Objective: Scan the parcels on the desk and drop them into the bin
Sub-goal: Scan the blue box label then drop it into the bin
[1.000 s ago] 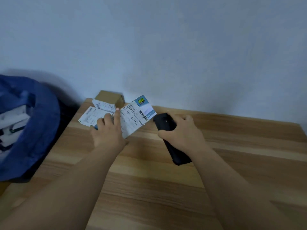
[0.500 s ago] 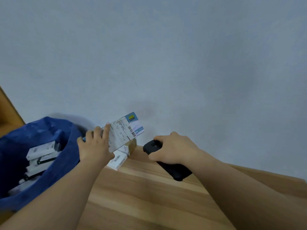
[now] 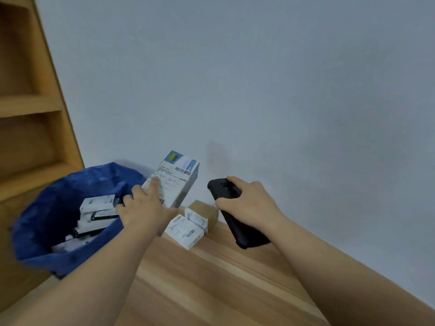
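Left hand (image 3: 147, 211) grasps a white labelled parcel (image 3: 175, 178), lifted above the desk's far left corner, beside the blue bin (image 3: 47, 208) holding more boxes. Right hand (image 3: 248, 204) grips the black scanner (image 3: 235, 220). Two parcels, a white box (image 3: 184, 230) and a brown box (image 3: 207, 211), lie at that corner of the desk (image 3: 211, 278).

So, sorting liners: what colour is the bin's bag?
Blue bag, seen in the head view.

The blue-lined bin (image 3: 47, 231) stands left of the wooden desk (image 3: 211, 278), with white boxes (image 3: 97, 204) inside; a small white labelled parcel (image 3: 184, 230) lies at the desk's far left corner, before a brown cardboard box (image 3: 207, 211); a wooden shelf unit (image 3: 26, 109) rises behind the bin.
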